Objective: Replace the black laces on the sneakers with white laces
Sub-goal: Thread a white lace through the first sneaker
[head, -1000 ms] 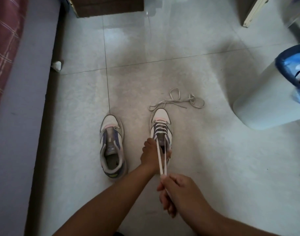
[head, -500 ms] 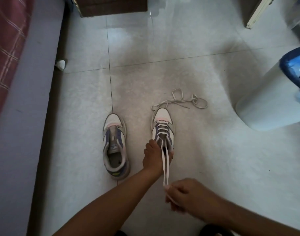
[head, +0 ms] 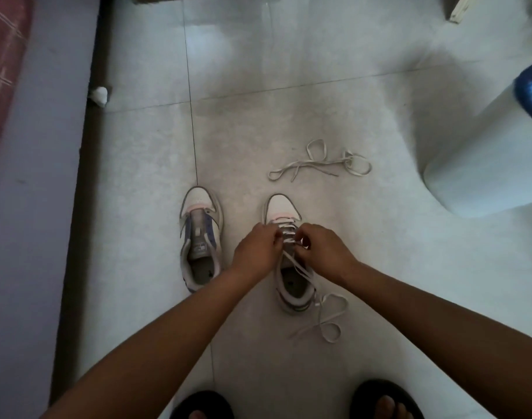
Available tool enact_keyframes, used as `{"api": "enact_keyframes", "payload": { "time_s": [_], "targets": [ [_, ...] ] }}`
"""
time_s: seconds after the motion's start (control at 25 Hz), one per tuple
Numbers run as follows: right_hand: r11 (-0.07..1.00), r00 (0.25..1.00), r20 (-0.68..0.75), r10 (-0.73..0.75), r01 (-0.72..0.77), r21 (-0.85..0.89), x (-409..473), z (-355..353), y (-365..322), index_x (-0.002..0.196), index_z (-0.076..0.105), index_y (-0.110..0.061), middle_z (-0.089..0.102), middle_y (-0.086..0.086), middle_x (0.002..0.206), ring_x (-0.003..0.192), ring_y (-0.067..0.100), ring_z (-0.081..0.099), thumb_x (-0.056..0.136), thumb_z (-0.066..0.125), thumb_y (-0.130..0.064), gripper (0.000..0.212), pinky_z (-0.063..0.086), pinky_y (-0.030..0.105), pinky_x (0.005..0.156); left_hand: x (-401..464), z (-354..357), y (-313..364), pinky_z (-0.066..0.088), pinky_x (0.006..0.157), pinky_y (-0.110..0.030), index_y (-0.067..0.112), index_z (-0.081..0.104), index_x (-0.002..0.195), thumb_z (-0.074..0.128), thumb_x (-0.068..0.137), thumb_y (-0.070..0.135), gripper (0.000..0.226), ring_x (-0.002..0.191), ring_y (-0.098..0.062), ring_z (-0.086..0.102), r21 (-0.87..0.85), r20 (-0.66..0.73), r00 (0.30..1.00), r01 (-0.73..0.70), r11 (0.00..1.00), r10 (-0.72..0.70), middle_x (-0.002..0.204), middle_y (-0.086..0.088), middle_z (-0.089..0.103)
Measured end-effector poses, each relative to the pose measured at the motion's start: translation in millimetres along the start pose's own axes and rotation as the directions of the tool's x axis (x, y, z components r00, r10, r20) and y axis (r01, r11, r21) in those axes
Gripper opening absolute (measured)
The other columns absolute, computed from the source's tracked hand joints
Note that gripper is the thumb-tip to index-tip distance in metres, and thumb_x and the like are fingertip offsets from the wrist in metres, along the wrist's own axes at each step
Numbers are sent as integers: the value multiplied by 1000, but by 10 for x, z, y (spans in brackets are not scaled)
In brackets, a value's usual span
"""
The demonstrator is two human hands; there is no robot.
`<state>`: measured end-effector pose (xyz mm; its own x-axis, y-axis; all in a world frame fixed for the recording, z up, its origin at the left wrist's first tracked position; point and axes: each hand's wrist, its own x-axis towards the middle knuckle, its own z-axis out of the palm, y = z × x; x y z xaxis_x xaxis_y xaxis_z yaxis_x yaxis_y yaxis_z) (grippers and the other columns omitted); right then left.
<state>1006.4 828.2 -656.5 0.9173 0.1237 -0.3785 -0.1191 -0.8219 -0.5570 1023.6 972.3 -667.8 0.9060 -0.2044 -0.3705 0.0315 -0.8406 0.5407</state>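
Two white sneakers stand side by side on the tiled floor. The left sneaker [head: 200, 237] has no lace. The right sneaker [head: 290, 267] carries a white lace [head: 329, 316] whose loose ends trail over the heel and curl on the floor. My left hand [head: 254, 252] and my right hand [head: 323, 252] meet over the right sneaker's eyelets, fingers pinched on the lace crossings. A second loose white lace [head: 319, 163] lies beyond the right sneaker's toe.
A white bin with a blue bag [head: 485, 146] stands at the right. A bed edge [head: 32, 176] runs down the left side, with a small white object [head: 99, 95] beside it. My two feet in dark sandals [head: 385, 400] show at the bottom.
My right hand let go of the pulled lace ends and moved forward to the eyelets. The ends now lie slack on the floor. The camera moved closer.
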Motion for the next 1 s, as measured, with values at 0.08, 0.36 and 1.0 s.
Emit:
{"api": "enact_keyframes", "payload": {
  "time_s": [0.08,0.36,1.0],
  "targets": [
    [998,999,-15,49,-48,39,18,-22,-1,101,58,-9,64,11,97,89,27,58,84,63,-21,22,41,32,71,75,-1,6,46,78,-33,12,64,105,53,91,22,20,96,-28,58,45,87,994,-69,997,65,105,-13,58],
    [993,998,3,61,-61,96,3,-24,41,99,57,-10,62,8,92,80,22,55,84,65,-23,22,39,31,67,204,-7,154,40,64,-28,8,72,86,57,83,19,19,86,-28,61,126,124,992,-48,991,32,90,-12,61],
    [989,993,-25,113,-110,102,-15,28,24,92,53,-12,57,3,87,76,20,52,85,63,-26,19,38,28,64,84,29,113,44,74,-33,7,61,108,51,93,23,24,97,-28,59,267,37,993,-122,956,116,110,-12,58]
  ]
}}
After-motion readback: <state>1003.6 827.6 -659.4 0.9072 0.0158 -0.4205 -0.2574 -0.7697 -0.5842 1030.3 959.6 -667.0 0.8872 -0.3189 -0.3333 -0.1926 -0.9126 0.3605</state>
